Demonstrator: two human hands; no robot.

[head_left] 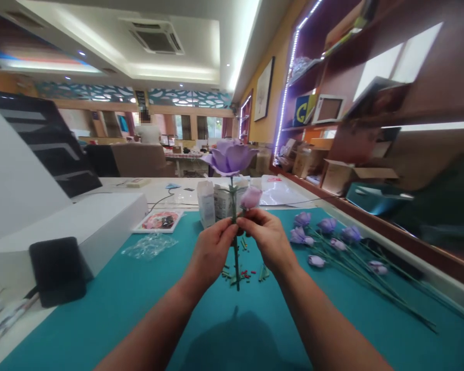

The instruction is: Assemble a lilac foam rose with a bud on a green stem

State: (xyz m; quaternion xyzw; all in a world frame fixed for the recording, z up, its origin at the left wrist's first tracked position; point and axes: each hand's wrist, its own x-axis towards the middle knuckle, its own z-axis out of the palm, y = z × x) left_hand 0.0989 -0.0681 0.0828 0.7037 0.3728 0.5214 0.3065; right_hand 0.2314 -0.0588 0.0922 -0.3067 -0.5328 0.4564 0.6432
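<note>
Upright above the mat, an artificial purple rose (232,158) has its green stem (237,263) pinched between the fingers of my left hand (213,250). My right hand (268,241) is closed at the same height, thumb and fingertips against the stem. A smaller pink rosebud (251,197) rises just over those right fingertips, beside the main stem. The fingers hide where the bud's short stem meets the main one. Below, small green and red cut pieces (247,274) lie scattered on the teal mat (139,309).
Several purple artificial flowers (327,225) with long stems lie on the right. A crumpled clear plastic wrapper (150,245), a framed picture (160,221) and a black device (58,271) are on the left. White boxes (206,203) stand behind my hands. A person (149,129) is far back.
</note>
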